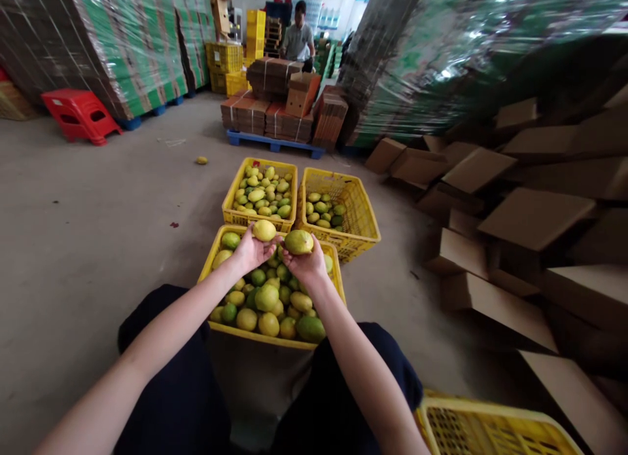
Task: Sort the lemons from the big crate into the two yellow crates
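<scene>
My left hand [252, 251] is closed around a yellow lemon [263, 230]. In my right hand [305, 264] lies a greener lemon [299, 242], gripped by thumb and fingers. Both hands are side by side above the nearest yellow crate [275, 340], which is full of green and yellow lemons. Beyond my left hand stands a second yellow crate [260, 221], well filled with lemons. To its right is a third yellow crate [360, 214] with fewer, mostly greener lemons at its far left side.
A yellow crate [495, 419] sits at my right knee. Cardboard boxes [537, 216] lie heaped on the right. A stray lemon [201, 160] and a red stool [81, 114] are on the floor at left. Behind a blue pallet [275, 143] of flattened cartons is another person [298, 41].
</scene>
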### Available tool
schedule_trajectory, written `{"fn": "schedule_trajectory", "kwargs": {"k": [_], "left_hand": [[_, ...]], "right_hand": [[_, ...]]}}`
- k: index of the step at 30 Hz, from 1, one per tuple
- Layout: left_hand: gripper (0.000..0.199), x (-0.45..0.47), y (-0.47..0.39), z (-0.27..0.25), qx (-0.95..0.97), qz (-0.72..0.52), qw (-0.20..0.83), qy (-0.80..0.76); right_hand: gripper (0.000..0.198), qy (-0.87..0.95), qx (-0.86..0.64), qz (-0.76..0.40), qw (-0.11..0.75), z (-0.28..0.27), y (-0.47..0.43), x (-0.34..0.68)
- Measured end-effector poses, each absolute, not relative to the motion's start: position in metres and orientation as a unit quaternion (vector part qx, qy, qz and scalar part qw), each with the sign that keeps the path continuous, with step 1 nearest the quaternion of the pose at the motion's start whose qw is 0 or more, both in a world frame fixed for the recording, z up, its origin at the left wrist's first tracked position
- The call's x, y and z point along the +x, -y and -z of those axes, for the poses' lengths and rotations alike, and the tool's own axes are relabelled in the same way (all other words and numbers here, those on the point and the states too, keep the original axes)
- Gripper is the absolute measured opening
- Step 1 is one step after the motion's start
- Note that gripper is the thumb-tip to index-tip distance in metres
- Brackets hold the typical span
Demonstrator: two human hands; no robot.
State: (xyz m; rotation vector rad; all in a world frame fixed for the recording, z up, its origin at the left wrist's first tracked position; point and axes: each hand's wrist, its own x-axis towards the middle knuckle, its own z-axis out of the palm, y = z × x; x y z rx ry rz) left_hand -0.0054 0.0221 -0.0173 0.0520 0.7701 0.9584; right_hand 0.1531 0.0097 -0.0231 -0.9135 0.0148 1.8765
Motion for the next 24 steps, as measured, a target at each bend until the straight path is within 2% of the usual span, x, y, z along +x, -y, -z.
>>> {"fn": "schedule_trajectory", "kwargs": {"k": [3, 7, 13, 15, 18, 21, 24], "left_hand": [[0.064, -0.003, -0.019, 0.017, 0.028, -0.452, 0.814, -0.363], [0.058, 0.000, -0.011, 0.016, 0.027, -0.457, 0.809, -0.370], [0.026, -0.001, 0.009, 0.017, 0.126, -0.505, 0.770, -0.368], [0.043, -0.002, 0.017, 0.016, 0.219, -0.546, 0.725, -0.357], [0.068, -0.005, 0.023, 0.011, 0.371, -0.584, 0.630, -0.354], [0.073, -0.007, 0.023, 0.007, 0.466, -0.576, 0.577, -0.343], [0.073, -0.006, 0.022, 0.007, 0.485, -0.571, 0.582, -0.316]], "right_hand": [[0.048, -0.004, -0.364, -0.781, 0.507, 0.015, -0.005, 0.148], [0.037, -0.021, -0.340, -0.773, 0.535, 0.007, 0.006, 0.143], [0.028, 0.042, -0.327, -0.697, 0.637, 0.008, 0.026, 0.150], [0.030, 0.105, -0.352, -0.660, 0.655, 0.008, 0.036, 0.155], [0.052, 0.242, -0.413, -0.540, 0.692, 0.009, 0.050, 0.163], [0.064, 0.397, -0.457, -0.391, 0.693, 0.008, 0.058, 0.169], [0.067, 0.482, -0.459, -0.327, 0.671, 0.004, 0.056, 0.172]]}}
